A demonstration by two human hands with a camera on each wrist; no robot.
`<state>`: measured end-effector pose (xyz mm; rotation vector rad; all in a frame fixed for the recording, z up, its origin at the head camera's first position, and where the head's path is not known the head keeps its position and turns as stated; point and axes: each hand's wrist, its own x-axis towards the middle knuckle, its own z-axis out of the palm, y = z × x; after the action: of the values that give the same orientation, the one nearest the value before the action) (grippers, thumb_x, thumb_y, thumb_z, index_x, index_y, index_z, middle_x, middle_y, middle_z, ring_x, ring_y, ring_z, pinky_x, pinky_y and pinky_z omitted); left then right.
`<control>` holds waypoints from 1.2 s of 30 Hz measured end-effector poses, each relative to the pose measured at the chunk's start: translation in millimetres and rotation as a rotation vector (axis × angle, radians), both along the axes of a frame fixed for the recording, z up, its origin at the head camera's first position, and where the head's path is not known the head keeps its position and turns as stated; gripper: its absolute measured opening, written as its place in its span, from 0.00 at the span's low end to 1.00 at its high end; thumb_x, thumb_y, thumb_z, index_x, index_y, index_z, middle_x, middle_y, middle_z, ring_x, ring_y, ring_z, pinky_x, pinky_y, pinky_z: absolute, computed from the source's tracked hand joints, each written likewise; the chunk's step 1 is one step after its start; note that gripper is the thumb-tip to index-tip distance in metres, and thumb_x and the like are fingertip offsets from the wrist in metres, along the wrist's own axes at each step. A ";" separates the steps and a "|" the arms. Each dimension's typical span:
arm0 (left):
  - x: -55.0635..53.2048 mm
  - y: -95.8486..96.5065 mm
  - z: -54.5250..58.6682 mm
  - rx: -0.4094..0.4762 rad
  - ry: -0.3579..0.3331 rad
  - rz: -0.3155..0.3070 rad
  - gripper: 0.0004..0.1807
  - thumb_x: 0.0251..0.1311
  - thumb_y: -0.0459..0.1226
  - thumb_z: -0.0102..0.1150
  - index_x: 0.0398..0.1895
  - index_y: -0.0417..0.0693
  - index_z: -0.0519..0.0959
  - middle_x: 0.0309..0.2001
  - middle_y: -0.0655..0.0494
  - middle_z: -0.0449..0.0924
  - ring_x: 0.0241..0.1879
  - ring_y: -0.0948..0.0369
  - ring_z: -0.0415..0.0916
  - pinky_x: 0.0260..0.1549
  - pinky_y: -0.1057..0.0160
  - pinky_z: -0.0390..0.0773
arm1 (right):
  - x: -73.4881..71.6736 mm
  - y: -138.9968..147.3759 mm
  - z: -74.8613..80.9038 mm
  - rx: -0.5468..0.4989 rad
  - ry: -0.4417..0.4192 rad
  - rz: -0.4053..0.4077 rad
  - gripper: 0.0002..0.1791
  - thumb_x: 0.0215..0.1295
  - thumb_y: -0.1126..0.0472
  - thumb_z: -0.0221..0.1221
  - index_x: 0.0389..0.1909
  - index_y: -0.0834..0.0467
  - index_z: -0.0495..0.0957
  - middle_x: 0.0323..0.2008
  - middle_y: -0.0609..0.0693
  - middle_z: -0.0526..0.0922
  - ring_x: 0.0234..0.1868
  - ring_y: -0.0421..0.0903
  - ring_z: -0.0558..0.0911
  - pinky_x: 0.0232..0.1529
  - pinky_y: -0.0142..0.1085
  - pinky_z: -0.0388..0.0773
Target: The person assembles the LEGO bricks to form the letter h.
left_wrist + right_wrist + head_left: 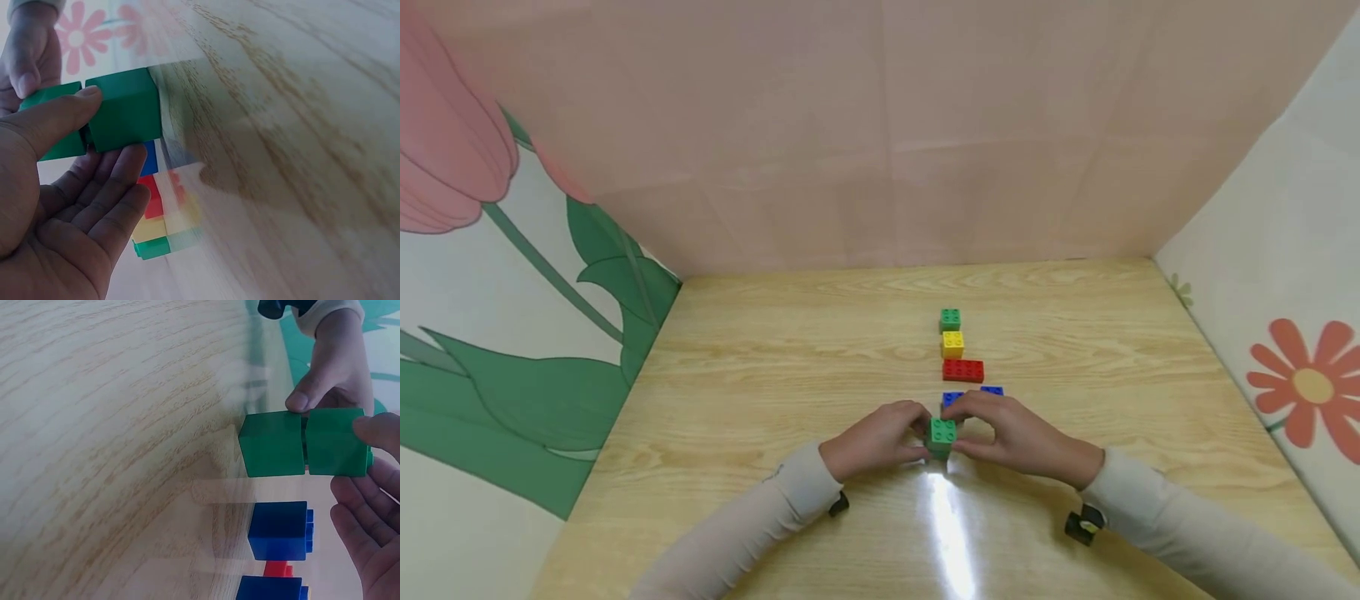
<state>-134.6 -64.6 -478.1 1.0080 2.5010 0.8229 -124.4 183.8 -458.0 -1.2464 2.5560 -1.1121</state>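
Near the front of the table, two green building bricks stand one on top of the other, a thin dark seam between them. My left hand [880, 437] pinches the lower green brick [125, 112], its thumb lying across the seam. From the other side, my right hand [1022, 437] holds the upper green brick [337, 444] between thumb and fingers. The studs on top face up in the head view. Just beyond the right hand's fingers sit two blue bricks [281, 531], partly covered by that hand in the head view.
Behind the blue bricks, a long red brick [962, 371], a yellow brick [952, 344] and another green brick [951, 319] form a line away from me. The wooden table [775, 333] meets a pink back wall [880, 167] and flower-patterned side walls.
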 end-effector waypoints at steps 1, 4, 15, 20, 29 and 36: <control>0.1 -0.1 0.1 0.000 -0.002 0.003 0.20 0.58 0.44 0.69 0.51 0.48 0.76 0.44 0.63 0.78 0.45 0.69 0.75 0.47 0.74 0.74 | -0.1 0.0 0.1 0.003 0.001 0.000 0.20 0.63 0.53 0.66 0.55 0.49 0.76 0.50 0.37 0.78 0.49 0.37 0.79 0.47 0.43 0.81; 0.1 -0.2 -0.2 0.000 -0.008 0.008 0.20 0.57 0.44 0.69 0.51 0.49 0.76 0.44 0.63 0.78 0.45 0.69 0.75 0.47 0.74 0.74 | -0.2 0.1 0.3 0.010 0.004 0.002 0.20 0.63 0.53 0.66 0.55 0.49 0.76 0.50 0.37 0.78 0.49 0.37 0.78 0.47 0.43 0.81; 1.8 0.4 -3.4 0.016 -0.007 -0.002 0.20 0.57 0.44 0.70 0.50 0.50 0.76 0.42 0.66 0.78 0.44 0.70 0.75 0.46 0.75 0.74 | 2.1 -0.8 -3.7 0.031 0.017 0.000 0.20 0.63 0.55 0.66 0.56 0.48 0.76 0.50 0.36 0.77 0.48 0.40 0.79 0.47 0.43 0.81; 2.0 -0.1 -3.5 0.017 0.023 -0.008 0.20 0.57 0.44 0.70 0.50 0.49 0.76 0.41 0.66 0.78 0.44 0.70 0.75 0.46 0.75 0.74 | 2.4 -1.6 -3.2 0.040 0.044 0.002 0.21 0.62 0.57 0.66 0.56 0.49 0.76 0.50 0.37 0.77 0.48 0.41 0.79 0.46 0.42 0.81; 2.1 0.0 1.1 0.012 0.022 -0.013 0.20 0.58 0.44 0.69 0.50 0.49 0.76 0.42 0.65 0.78 0.44 0.69 0.75 0.46 0.74 0.74 | 3.5 -3.3 -0.2 0.086 0.094 -0.001 0.20 0.61 0.57 0.67 0.54 0.49 0.77 0.50 0.37 0.76 0.50 0.37 0.76 0.47 0.36 0.80; 2.2 -0.6 4.1 -0.004 0.030 -0.008 0.20 0.58 0.45 0.69 0.50 0.48 0.76 0.43 0.62 0.79 0.44 0.68 0.75 0.46 0.75 0.74 | 3.7 -5.5 0.9 0.074 0.138 0.004 0.20 0.60 0.58 0.67 0.53 0.52 0.77 0.51 0.40 0.77 0.49 0.40 0.78 0.44 0.39 0.82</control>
<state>-132.4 -65.2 -474.0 1.0363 2.5212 0.8061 -120.7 178.3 -457.0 -1.3538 2.6647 -0.9532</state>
